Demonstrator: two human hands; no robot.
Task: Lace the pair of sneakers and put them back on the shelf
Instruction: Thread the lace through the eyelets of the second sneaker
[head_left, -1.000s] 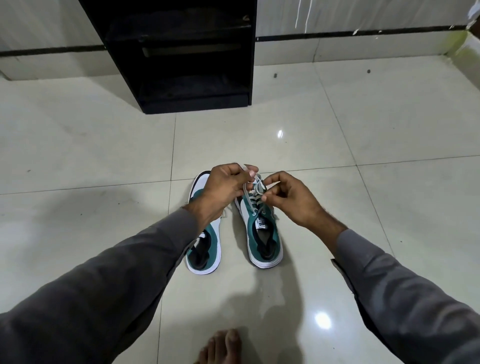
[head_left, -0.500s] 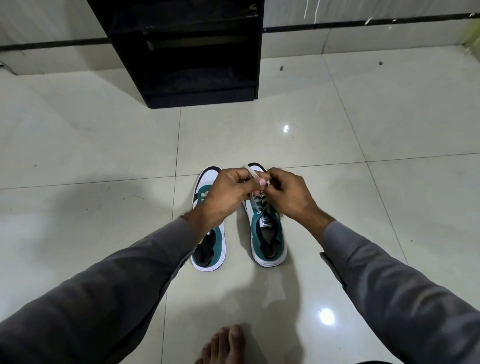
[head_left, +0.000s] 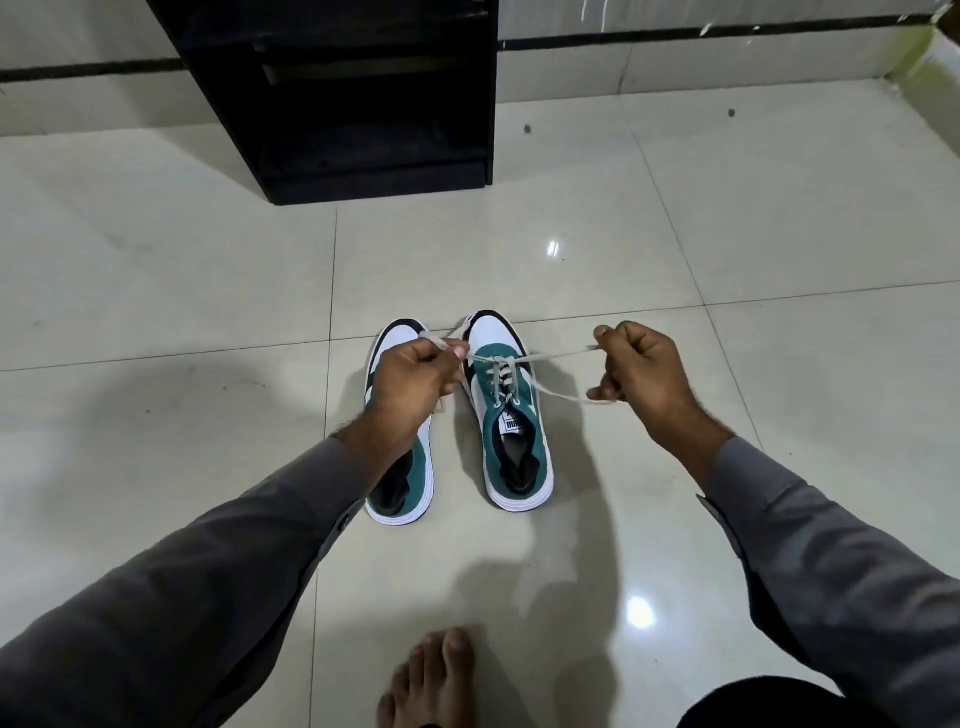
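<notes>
Two green, white and black sneakers stand side by side on the floor, toes pointing away from me. The right sneaker (head_left: 511, 415) has a pale lace (head_left: 550, 358) threaded through its eyelets. My left hand (head_left: 415, 379) is shut on one lace end, hovering over the left sneaker (head_left: 400, 499) and hiding its middle. My right hand (head_left: 641, 374) is shut on the other lace end, well to the right of the shoe. The lace is stretched taut between both fists. The black shelf unit (head_left: 358, 98) stands against the far wall.
Glossy pale floor tiles (head_left: 727, 234) surround the shoes. My bare foot (head_left: 431, 680) rests near the bottom edge. The wall with a dark stripe (head_left: 727, 36) runs along the back.
My hands were together over the right sneaker's laces; they have now pulled apart sideways, drawing the lace ends out taut to the left and right.
</notes>
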